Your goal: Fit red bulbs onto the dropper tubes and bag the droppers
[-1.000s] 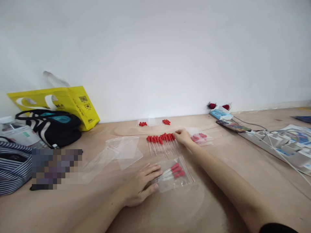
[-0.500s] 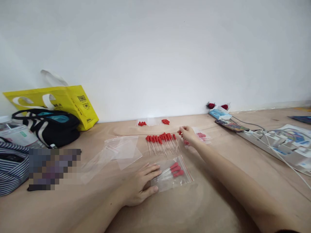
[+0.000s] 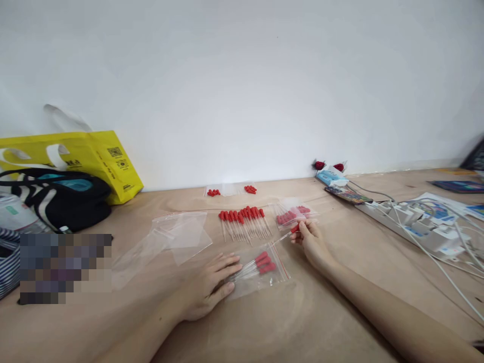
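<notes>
My left hand [image 3: 212, 287] lies flat with its fingers stretched over the left end of a clear zip bag [image 3: 245, 290]. Inside this bag are several glass droppers with red rubber bulbs [image 3: 265, 263], the bulbs toward the bag's right-hand seal. Between the thumb and fingers of my right hand [image 3: 312, 242] is a single dropper [image 3: 294, 229], pinched at its red bulb, the glass tube pointing left and down toward the bag. A row of loose droppers [image 3: 242, 217] lies just beyond the bag.
Behind my right hand lies another zip bag [image 3: 293, 209] of red-bulbed droppers. More bagged droppers [image 3: 227, 190] lie by the wall. Clear zip bags [image 3: 189, 234] are at left, near a yellow bag [image 3: 117, 171] and a black bag [image 3: 75, 196]. A power strip [image 3: 423, 222] with cables stands at right.
My right hand has come back from beside the dropper row toward the near bag, with a dropper in its fingers. My left hand stays on the bag; the view has turned slightly right.
</notes>
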A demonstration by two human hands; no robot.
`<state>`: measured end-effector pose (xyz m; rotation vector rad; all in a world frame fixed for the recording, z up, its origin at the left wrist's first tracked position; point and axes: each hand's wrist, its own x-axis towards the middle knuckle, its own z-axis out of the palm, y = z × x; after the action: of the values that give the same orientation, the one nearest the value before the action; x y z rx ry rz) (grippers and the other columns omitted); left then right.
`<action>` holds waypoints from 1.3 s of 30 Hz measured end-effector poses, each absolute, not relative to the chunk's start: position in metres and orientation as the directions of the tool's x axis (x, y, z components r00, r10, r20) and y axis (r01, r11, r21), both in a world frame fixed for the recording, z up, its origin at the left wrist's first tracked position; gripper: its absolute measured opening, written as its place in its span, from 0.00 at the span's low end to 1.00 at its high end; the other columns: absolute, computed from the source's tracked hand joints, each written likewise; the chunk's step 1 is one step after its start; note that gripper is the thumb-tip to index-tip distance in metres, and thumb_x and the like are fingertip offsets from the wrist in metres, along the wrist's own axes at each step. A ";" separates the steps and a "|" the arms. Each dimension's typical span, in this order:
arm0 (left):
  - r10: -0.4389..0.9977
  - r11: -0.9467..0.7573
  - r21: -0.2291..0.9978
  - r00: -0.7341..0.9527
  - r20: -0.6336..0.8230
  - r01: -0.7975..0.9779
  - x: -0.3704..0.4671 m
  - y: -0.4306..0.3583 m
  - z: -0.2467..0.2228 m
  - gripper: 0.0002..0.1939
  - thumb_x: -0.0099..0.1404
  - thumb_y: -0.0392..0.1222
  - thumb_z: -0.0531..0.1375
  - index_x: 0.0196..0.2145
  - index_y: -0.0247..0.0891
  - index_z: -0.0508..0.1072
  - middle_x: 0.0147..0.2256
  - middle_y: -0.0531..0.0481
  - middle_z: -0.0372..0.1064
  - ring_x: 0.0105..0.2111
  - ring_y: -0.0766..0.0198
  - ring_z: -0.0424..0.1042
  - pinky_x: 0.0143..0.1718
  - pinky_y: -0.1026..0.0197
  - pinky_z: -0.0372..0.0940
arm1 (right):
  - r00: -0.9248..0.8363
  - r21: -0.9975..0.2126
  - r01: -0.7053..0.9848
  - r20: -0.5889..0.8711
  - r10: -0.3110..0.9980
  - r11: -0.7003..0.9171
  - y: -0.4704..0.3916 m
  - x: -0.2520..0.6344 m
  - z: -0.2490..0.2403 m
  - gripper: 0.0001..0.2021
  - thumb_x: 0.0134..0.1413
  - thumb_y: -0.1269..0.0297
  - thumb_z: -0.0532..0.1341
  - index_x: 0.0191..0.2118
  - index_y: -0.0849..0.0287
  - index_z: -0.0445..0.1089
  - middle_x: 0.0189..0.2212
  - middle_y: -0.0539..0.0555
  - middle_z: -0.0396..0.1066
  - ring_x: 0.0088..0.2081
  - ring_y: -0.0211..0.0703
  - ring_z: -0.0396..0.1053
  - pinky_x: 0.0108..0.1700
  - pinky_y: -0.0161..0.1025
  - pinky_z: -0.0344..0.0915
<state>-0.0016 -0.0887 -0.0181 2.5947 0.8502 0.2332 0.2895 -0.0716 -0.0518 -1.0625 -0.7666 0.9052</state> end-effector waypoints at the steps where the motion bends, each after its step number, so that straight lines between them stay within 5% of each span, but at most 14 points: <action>1: 0.598 -0.736 0.421 0.801 0.036 0.531 -0.002 -0.088 -0.019 0.19 0.67 0.46 0.46 0.56 0.48 0.57 0.58 0.52 0.52 0.58 0.58 0.49 0.59 0.47 0.44 | 0.442 -0.945 -0.230 0.110 0.890 0.232 -0.071 0.290 -0.051 0.20 0.38 0.45 0.61 0.31 0.56 0.60 0.22 0.45 0.66 0.19 0.33 0.62 0.20 0.33 0.61; 8: 0.597 -0.736 0.437 0.801 0.056 0.517 -0.002 -0.089 -0.017 0.19 0.67 0.45 0.47 0.55 0.48 0.58 0.58 0.52 0.52 0.58 0.57 0.50 0.58 0.47 0.45 | 0.523 -0.949 -0.081 0.221 0.823 0.306 -0.073 0.306 -0.053 0.20 0.42 0.44 0.58 0.34 0.55 0.60 0.22 0.44 0.65 0.17 0.30 0.58 0.18 0.31 0.56; 22: 0.608 -0.727 0.416 0.794 0.020 0.547 -0.001 -0.092 -0.015 0.20 0.66 0.45 0.47 0.56 0.47 0.57 0.58 0.51 0.52 0.58 0.57 0.49 0.58 0.46 0.45 | 0.287 -0.910 -0.397 0.002 0.958 0.122 -0.079 0.276 -0.059 0.17 0.38 0.50 0.63 0.31 0.54 0.59 0.24 0.47 0.67 0.25 0.40 0.67 0.30 0.41 0.66; 31: 0.607 -0.724 0.435 0.794 0.034 0.535 0.000 -0.092 -0.012 0.20 0.66 0.45 0.49 0.55 0.46 0.58 0.58 0.50 0.53 0.57 0.56 0.51 0.58 0.46 0.46 | 0.581 -0.941 -0.140 0.173 0.795 0.307 -0.072 0.310 -0.056 0.19 0.42 0.45 0.58 0.33 0.54 0.59 0.23 0.46 0.65 0.19 0.33 0.58 0.21 0.33 0.57; 39: 0.606 -0.730 0.426 0.795 0.042 0.534 -0.001 -0.090 -0.016 0.20 0.66 0.45 0.48 0.56 0.48 0.57 0.58 0.51 0.52 0.58 0.56 0.50 0.58 0.46 0.46 | 0.507 -0.960 -0.135 0.147 0.849 0.246 -0.073 0.301 -0.059 0.18 0.42 0.45 0.57 0.32 0.54 0.60 0.22 0.46 0.64 0.18 0.33 0.58 0.20 0.32 0.56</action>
<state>-0.0015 -0.0904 -0.0158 2.5879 0.8603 0.2495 0.3014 -0.0733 -0.0591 -1.1235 -0.7855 0.7745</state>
